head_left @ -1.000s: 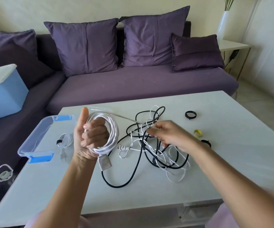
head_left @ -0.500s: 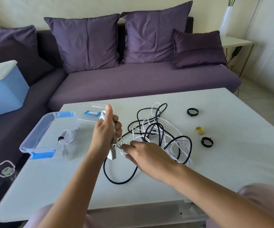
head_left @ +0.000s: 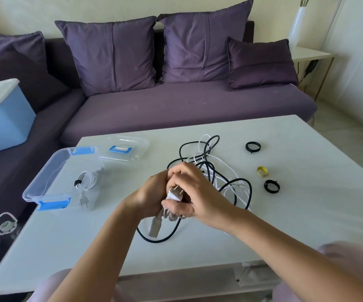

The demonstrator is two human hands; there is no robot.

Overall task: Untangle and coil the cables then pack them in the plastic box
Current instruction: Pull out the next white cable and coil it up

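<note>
Over the middle of the white table (head_left: 307, 214), my left hand (head_left: 150, 192) and my right hand (head_left: 195, 192) meet around a coiled white cable (head_left: 174, 196). Its two-pin plug shows between my fingers, and a grey connector (head_left: 155, 225) hangs below. My left hand grips the coil from the left; my right hand grips the plug end. A tangle of black and white cables (head_left: 219, 175) lies just behind my hands. The clear plastic box (head_left: 45, 177) with blue clips stands at the left, with a tied white cable (head_left: 87, 184) inside.
The box's clear lid (head_left: 124, 149) lies behind the box. Two black strap rings (head_left: 253, 147) (head_left: 271, 186) and a yellow ring (head_left: 262, 171) lie to the right of the tangle. A purple sofa runs behind the table, with a blue bin (head_left: 2, 118) at the left.
My left hand has lowered the white coil toward the table's middle. My right hand left the tangle, moved left and closed on the coil's plug end.
</note>
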